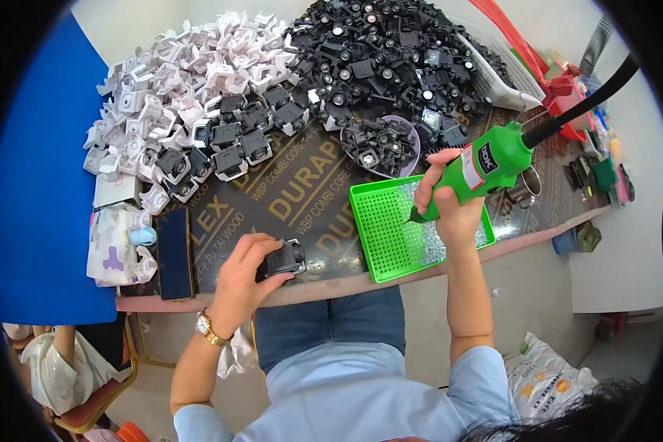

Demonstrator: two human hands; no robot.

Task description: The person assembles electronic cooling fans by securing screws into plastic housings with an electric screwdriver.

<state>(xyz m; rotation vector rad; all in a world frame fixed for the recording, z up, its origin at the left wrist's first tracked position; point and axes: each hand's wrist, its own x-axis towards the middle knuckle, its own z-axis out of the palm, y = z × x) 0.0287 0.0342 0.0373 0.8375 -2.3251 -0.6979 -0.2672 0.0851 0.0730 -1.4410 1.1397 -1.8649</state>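
Head view: the left hand point(244, 271) clamps a small black housing point(283, 259) at the desk point(302, 199) front edge, at 7 o'clock from the green tray point(401, 228). The right hand point(449, 199) is wrapped round a green powered screwdriver point(486, 163), tip down over the tray's screws. Risk, I'd say: its taut black hose point(582, 107), running off to 2 o'clock, could tug the tip aside, and the housing sits close enough to the edge to slip off.
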